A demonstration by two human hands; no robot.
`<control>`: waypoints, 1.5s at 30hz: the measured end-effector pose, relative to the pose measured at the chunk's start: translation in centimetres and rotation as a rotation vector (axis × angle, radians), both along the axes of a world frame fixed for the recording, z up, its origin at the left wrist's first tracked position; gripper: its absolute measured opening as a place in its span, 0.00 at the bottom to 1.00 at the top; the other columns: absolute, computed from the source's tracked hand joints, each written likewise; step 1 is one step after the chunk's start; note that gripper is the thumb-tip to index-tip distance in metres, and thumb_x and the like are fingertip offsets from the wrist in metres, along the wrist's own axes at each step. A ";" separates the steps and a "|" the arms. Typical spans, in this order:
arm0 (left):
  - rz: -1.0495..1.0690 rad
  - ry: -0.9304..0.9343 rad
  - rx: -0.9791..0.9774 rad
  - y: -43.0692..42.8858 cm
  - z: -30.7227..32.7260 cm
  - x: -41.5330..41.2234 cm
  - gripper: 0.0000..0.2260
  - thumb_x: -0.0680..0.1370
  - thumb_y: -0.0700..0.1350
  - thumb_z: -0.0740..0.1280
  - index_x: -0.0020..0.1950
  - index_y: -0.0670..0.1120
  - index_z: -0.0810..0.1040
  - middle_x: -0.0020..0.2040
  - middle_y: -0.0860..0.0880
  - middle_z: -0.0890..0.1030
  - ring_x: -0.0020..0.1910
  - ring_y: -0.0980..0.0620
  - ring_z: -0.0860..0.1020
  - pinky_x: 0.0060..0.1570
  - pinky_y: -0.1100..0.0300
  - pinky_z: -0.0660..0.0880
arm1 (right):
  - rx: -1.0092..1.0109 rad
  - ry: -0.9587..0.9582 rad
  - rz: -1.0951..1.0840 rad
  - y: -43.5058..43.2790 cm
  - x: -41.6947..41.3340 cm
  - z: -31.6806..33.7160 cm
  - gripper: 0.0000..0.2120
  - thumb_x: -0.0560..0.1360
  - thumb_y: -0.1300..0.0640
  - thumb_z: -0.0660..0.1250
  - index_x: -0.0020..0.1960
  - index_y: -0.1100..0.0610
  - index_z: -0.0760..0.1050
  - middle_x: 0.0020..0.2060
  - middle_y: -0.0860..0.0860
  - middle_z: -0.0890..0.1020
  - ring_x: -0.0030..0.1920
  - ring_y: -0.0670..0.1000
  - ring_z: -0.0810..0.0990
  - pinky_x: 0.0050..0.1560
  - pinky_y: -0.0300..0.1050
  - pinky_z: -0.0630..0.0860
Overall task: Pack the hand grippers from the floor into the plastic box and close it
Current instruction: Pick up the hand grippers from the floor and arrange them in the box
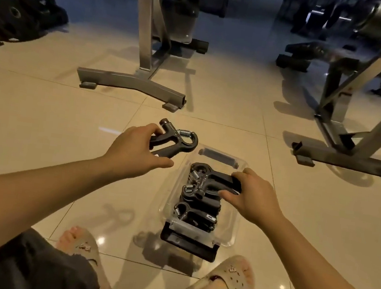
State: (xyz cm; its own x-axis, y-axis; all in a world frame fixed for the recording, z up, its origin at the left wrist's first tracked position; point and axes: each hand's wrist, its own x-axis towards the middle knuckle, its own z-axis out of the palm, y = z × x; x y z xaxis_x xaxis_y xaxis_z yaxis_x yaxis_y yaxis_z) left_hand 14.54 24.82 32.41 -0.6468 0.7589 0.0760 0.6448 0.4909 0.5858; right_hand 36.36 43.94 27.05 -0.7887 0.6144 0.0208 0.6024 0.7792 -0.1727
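A clear plastic box [232,224] with black latches sits open on the tiled floor between my feet. Three black hand grippers with metal springs lie stacked inside it. My right hand [251,196] holds the handles of the topmost gripper in the box [207,176]. My left hand [133,149] grips the handles of another black hand gripper [175,139], held just left of the box's far corner. I cannot tell whether it touches the floor. No lid is visible.
A grey metal stand base [132,84] lies on the floor beyond the box. A bench frame [351,159] stands at the right. Black weight plates [18,10] lean at the far left. My feet in beige clogs [231,276] flank the box's near end.
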 end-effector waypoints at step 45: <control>-0.281 -0.083 -0.189 7.1 -13.6 -6.2 0.30 0.66 0.63 0.77 0.63 0.53 0.74 0.52 0.55 0.78 0.52 0.52 0.74 0.50 0.53 0.73 | -0.319 -0.229 -0.127 1.1 -6.0 -16.3 0.23 0.72 0.35 0.70 0.57 0.51 0.76 0.51 0.48 0.80 0.52 0.50 0.78 0.50 0.49 0.78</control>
